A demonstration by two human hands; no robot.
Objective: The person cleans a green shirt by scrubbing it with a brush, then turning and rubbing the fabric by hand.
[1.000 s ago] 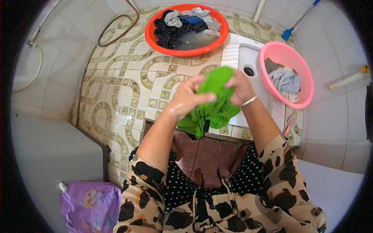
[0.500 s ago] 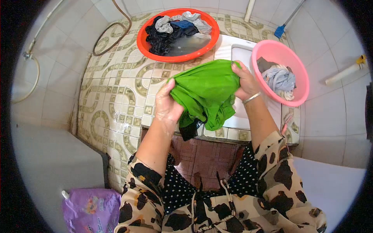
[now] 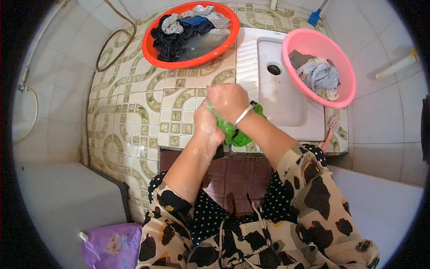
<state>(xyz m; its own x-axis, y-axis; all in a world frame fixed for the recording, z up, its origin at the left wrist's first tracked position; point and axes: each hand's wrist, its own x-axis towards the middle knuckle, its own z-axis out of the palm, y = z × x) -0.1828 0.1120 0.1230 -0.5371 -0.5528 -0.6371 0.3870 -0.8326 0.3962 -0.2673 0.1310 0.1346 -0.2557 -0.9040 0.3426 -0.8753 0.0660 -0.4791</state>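
A bright green garment [image 3: 241, 138] is bunched up between my two hands, its loose end hanging below them over the tiled ledge. My left hand [image 3: 206, 120] is wet and closed around one part of the cloth. Pressed against it from above, my right hand [image 3: 229, 102], with a bangle at the wrist, is clenched on the cloth too. Most of the gripped part is hidden by the fingers. A small dark piece shows under my left wrist.
A red basin [image 3: 190, 62] holds dark and grey clothes in cloudy water. The pink basin [image 3: 319, 38] with grey clothes overlaps the white squat toilet [image 3: 286, 112]. A purple detergent pouch [image 3: 112, 244] lies at lower left, a pink-handled brush [image 3: 330, 133] at right, a hose [image 3: 109, 49] behind.
The green garment was stretched wide between my separated hands. My right hand has come left against my left hand, and the cloth is now bunched and squeezed.
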